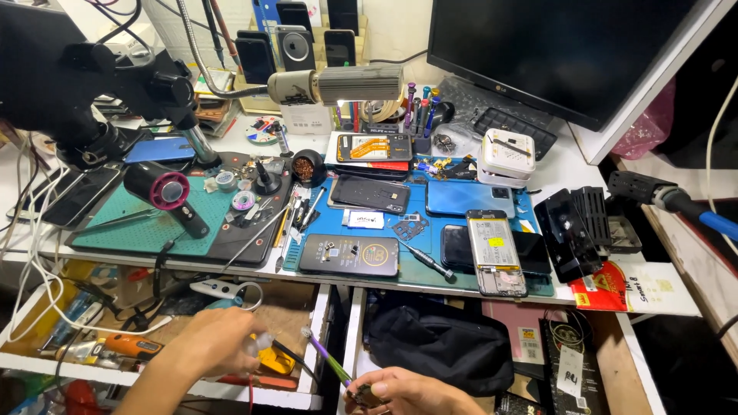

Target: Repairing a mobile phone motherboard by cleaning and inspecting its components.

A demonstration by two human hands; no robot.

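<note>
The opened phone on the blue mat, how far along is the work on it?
Already done: the opened phone lies with its back off and battery showing on the blue mat. In hand: the right hand holds a small part below the bench edge, a purple-handled tool beside it; the left hand reaches into the open drawer. Left: the phone is not closed, and a screwdriver lies out.

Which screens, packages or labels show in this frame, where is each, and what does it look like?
Monitor: back right, large, black, dark screen.
White box: right of centre on the bench, rounded, white.
Red packet: front right edge, flat, red with yellow.
Yellow label: on the opened phone, small.
Dark phone: front centre, round gold mark.
</note>
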